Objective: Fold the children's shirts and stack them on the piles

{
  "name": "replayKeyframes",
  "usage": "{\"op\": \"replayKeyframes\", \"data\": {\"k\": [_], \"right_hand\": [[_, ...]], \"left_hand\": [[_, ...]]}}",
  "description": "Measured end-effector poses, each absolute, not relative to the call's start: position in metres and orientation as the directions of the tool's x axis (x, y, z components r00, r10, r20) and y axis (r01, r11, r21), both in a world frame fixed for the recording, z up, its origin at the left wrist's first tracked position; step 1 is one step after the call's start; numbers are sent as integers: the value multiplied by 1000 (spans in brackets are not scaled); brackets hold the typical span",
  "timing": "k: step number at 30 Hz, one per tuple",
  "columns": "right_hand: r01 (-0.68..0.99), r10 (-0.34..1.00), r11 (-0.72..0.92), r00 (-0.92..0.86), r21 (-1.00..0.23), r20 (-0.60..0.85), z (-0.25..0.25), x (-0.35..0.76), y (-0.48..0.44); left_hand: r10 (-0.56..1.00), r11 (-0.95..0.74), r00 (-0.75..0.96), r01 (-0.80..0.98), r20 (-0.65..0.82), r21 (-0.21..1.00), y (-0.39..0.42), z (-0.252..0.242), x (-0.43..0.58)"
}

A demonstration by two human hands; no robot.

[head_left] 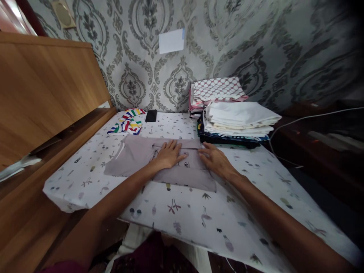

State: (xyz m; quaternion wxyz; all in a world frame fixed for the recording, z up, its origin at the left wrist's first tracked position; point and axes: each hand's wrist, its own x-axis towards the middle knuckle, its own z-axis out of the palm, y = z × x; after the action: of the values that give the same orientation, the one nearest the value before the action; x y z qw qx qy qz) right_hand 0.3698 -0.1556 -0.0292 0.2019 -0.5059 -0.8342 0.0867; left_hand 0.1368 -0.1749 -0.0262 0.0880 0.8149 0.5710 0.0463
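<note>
A grey T-shirt [136, 155] lies flat across the table, its long sides folded inward and a dark print showing in the middle. My left hand [168, 155] rests palm down on it, fingers spread, beside the print. At the shirt's right end is my right hand [214, 159], fingers stretched out and touching the cloth near the edge. Neither hand is closed around anything. The underside of the right fingers is hidden.
Folded white cloths [241, 117] top a stack at the back right, with a red-and-white patterned pile [217, 91] behind. A striped colourful cloth [127, 123] and a black phone [151, 115] lie at the back left. A wooden panel [48, 91] borders the table [182, 216].
</note>
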Motion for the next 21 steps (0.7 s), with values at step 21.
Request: {"op": "replayKeyframes", "data": {"k": [21], "right_hand": [[924,991,134,-126,-359,44,-1,374,-274]], "left_hand": [[907,-420,402,880,124,221,-97,-7,193]]}}
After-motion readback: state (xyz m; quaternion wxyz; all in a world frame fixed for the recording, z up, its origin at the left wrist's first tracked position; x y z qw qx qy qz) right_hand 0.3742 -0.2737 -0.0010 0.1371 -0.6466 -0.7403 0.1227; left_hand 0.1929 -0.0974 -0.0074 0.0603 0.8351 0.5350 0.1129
